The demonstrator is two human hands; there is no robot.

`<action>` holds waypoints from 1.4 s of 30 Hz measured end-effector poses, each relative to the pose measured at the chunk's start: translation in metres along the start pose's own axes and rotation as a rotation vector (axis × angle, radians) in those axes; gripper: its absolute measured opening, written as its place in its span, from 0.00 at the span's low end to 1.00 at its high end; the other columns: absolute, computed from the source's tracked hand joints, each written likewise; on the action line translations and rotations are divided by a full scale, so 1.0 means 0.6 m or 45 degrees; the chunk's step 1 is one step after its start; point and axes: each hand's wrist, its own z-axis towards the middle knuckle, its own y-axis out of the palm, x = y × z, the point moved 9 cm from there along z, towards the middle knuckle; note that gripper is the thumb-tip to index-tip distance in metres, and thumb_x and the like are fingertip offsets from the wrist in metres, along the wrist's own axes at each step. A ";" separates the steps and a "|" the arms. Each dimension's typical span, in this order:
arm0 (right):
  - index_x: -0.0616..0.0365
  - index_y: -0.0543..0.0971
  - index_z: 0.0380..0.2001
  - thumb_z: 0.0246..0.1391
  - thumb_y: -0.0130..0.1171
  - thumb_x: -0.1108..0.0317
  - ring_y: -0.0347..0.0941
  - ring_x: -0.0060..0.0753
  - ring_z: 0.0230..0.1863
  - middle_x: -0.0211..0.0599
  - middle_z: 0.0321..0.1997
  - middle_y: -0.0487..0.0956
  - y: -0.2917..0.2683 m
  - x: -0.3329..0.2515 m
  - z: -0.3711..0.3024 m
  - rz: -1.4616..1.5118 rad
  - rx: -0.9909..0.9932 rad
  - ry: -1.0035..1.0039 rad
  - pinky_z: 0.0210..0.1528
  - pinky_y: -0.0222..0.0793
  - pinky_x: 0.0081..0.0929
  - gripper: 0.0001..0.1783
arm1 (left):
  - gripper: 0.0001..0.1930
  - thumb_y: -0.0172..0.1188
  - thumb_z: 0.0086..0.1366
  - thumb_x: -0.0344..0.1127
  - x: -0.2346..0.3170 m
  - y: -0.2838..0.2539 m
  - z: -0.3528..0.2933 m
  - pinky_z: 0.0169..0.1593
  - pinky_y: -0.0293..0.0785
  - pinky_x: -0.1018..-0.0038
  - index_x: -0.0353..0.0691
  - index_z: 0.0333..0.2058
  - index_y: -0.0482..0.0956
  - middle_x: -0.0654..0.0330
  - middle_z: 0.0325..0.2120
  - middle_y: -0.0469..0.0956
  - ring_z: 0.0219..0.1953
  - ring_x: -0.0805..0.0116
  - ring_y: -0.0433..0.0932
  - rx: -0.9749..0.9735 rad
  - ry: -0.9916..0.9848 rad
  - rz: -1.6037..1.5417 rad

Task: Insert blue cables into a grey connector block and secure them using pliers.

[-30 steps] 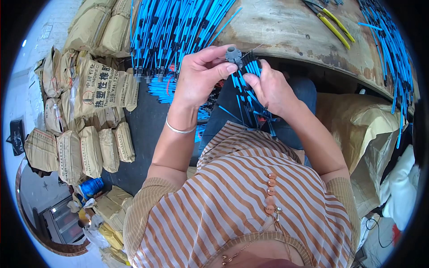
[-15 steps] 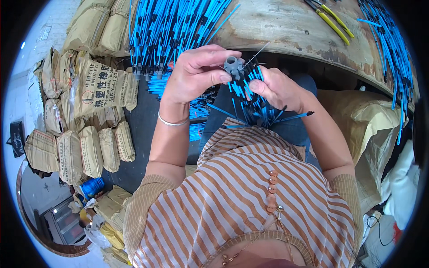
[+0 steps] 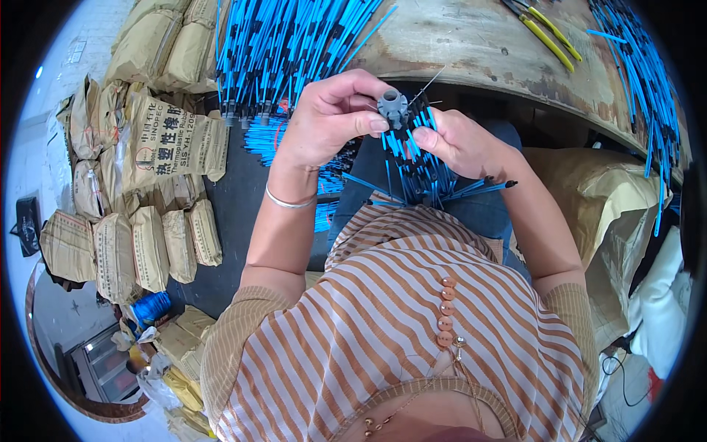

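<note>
My left hand (image 3: pixel 333 114) pinches a grey notched plastic hub (image 3: pixel 393 109) with a round hole between thumb and fingers. Blue rods with black sleeves (image 3: pixel 414 166) hang in a cluster just below the hub, over my lap. My right hand (image 3: pixel 464 144) closes on the right side of this cluster, thumb pressed against the upper rods. A thin wire or needle (image 3: pixel 431 83) sticks up beside the hub; what holds its lower end is hidden. A few rods splay sideways toward both my forearms.
A wooden table (image 3: pixel 456 55) curves ahead, bearing a large pile of blue rods (image 3: pixel 283 51), yellow-handled pliers (image 3: pixel 549 38) and more rods (image 3: pixel 655 110) at right. Brown paper sacks (image 3: pixel 166 144) are stacked at left. An open paper sack (image 3: pixel 589 199) stands by my right arm.
The grey hub has shifted slightly right and tilted, with my left hand following it. My right hand stays on the rods, nearly in the same place.
</note>
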 end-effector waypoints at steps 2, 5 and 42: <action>0.59 0.68 0.28 0.62 0.44 0.56 0.61 0.30 0.19 0.34 0.21 0.72 0.005 -0.013 0.001 0.014 -0.049 -0.102 0.26 0.61 0.28 0.17 | 0.17 0.65 0.45 0.18 0.012 0.007 0.000 0.29 0.70 0.85 0.30 0.38 0.80 0.56 0.30 0.75 0.24 0.72 0.73 -0.090 0.114 0.044; 0.59 0.68 0.28 0.62 0.44 0.56 0.60 0.29 0.19 0.33 0.20 0.71 0.012 -0.023 0.007 0.032 -0.104 -0.210 0.26 0.61 0.28 0.17 | 0.15 0.64 0.47 0.16 0.022 0.009 -0.003 0.29 0.72 0.86 0.30 0.36 0.81 0.59 0.28 0.74 0.22 0.74 0.73 -0.172 0.227 0.093; 0.62 0.70 0.37 0.61 0.48 0.61 0.67 0.32 0.25 0.38 0.26 0.74 -0.010 -0.022 -0.023 0.051 0.787 0.094 0.31 0.66 0.28 0.13 | 0.24 0.61 0.55 0.24 0.003 0.049 -0.039 0.41 0.72 0.82 0.27 0.52 0.70 0.52 0.40 0.79 0.36 0.73 0.75 0.852 0.304 0.446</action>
